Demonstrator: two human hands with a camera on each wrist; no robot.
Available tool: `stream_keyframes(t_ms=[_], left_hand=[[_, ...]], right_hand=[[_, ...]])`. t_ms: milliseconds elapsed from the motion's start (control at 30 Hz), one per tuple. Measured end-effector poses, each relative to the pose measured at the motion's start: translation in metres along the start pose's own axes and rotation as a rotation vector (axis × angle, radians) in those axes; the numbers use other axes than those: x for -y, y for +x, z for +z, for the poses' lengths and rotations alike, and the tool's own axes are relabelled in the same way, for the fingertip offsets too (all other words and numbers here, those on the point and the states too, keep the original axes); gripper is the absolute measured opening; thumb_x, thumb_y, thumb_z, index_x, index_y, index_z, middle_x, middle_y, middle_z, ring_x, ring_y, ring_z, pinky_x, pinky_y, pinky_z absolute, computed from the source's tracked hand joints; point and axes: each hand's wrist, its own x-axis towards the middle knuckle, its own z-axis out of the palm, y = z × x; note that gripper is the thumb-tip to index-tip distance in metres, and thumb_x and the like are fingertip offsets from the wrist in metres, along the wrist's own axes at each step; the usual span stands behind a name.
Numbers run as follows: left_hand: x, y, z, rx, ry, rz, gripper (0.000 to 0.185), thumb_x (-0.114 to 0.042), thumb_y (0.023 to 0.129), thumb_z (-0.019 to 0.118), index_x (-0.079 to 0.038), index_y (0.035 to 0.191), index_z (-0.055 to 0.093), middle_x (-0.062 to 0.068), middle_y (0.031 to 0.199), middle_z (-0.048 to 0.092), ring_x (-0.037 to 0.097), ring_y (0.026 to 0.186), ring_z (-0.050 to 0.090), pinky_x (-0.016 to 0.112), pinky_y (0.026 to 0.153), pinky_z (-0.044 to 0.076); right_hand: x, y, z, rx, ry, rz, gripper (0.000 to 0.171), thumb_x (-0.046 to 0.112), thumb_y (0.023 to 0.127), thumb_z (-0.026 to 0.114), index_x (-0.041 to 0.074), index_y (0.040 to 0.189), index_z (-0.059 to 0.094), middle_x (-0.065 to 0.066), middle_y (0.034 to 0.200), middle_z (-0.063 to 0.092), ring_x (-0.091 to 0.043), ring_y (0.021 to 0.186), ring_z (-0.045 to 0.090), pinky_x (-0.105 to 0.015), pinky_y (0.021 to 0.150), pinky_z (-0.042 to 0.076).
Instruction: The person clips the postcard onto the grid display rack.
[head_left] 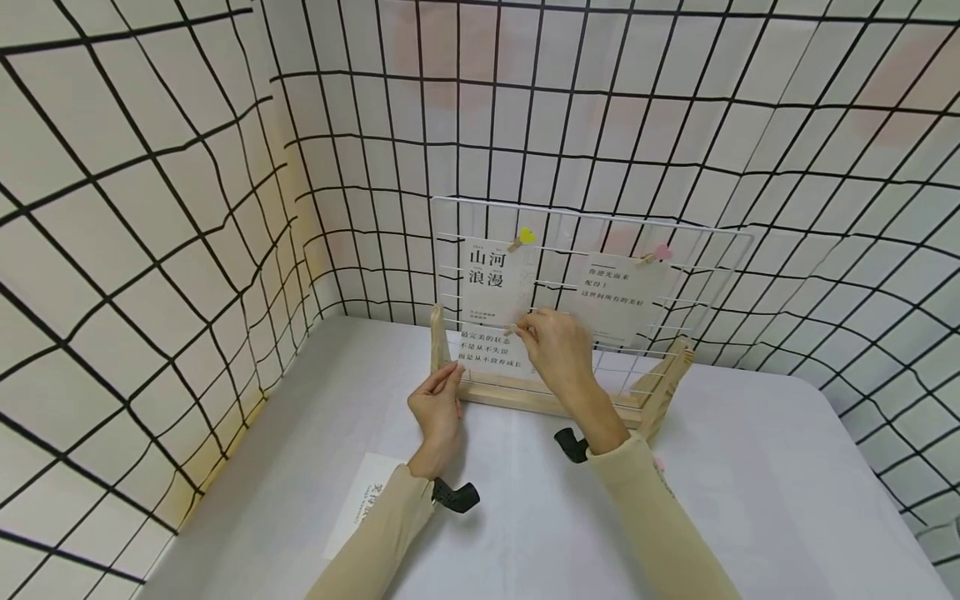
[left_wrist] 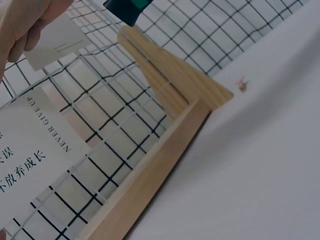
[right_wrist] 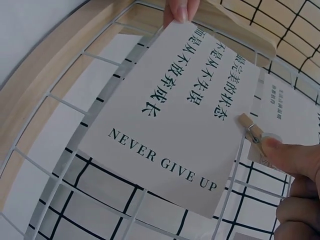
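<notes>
A left hand (head_left: 437,406) pinches the lower corner of a "NEVER GIVE UP" card (right_wrist: 175,115) against a white wire grid (head_left: 705,250) standing in a wooden stand (head_left: 525,396) on the table (head_left: 750,500); the right hand (head_left: 558,350) squeezes a small wooden clothespin (right_wrist: 248,131) at the card's top edge; the card looks light, thin and easily creased, best held by its edges; further cards hang to the right.

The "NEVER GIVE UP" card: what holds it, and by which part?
The left hand pinches the card at one corner; the right hand pinches the small wooden clip at its opposite edge.
</notes>
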Motion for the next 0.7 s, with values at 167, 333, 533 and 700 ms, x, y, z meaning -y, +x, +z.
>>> stream_keyframes(t_ms=[167, 333, 533, 700], left_hand=[[-0.003, 0.001, -0.001, 0.024, 0.073, 0.015, 0.019, -0.003, 0.089, 0.079, 0.007, 0.105, 0.077, 0.033, 0.099, 0.073, -0.001, 0.031, 0.037, 0.015, 0.032, 0.028], [-0.008, -0.001, -0.001, 0.046, 0.195, 0.048, 0.017, -0.006, 0.09, 0.08, 0.004, 0.104, 0.079, 0.03, 0.098, 0.075, -0.002, 0.035, 0.041, 0.015, 0.033, 0.031], [-0.015, -0.003, -0.004, 0.047, 0.303, 0.113, 0.013, -0.007, 0.089, 0.081, 0.001, 0.1, 0.081, 0.026, 0.091, 0.078, -0.001, 0.035, 0.042, 0.014, 0.035, 0.033], [-0.018, -0.005, -0.006, 0.058, 0.354, 0.13, 0.012, -0.008, 0.09, 0.081, -0.001, 0.099, 0.081, 0.022, 0.09, 0.079, -0.002, 0.037, 0.043, 0.014, 0.036, 0.033]], right_hand=[[-0.001, -0.002, 0.002, -0.035, 0.0, -0.01, 0.006, 0.015, 0.089, 0.082, 0.009, 0.092, 0.082, -0.005, 0.08, 0.075, -0.018, 0.058, 0.056, -0.028, 0.052, 0.039], [-0.002, -0.004, 0.003, -0.061, 0.015, -0.013, 0.009, 0.015, 0.089, 0.081, 0.008, 0.095, 0.082, -0.005, 0.074, 0.072, -0.017, 0.057, 0.053, -0.027, 0.051, 0.04], [-0.003, -0.007, 0.001, -0.06, 0.018, -0.017, 0.011, 0.016, 0.09, 0.081, 0.009, 0.098, 0.082, -0.004, 0.071, 0.069, -0.015, 0.055, 0.049, -0.025, 0.051, 0.036], [-0.005, -0.012, -0.003, -0.068, 0.05, -0.034, 0.014, 0.017, 0.091, 0.08, 0.009, 0.103, 0.081, -0.002, 0.067, 0.064, -0.013, 0.055, 0.046, -0.024, 0.051, 0.033]])
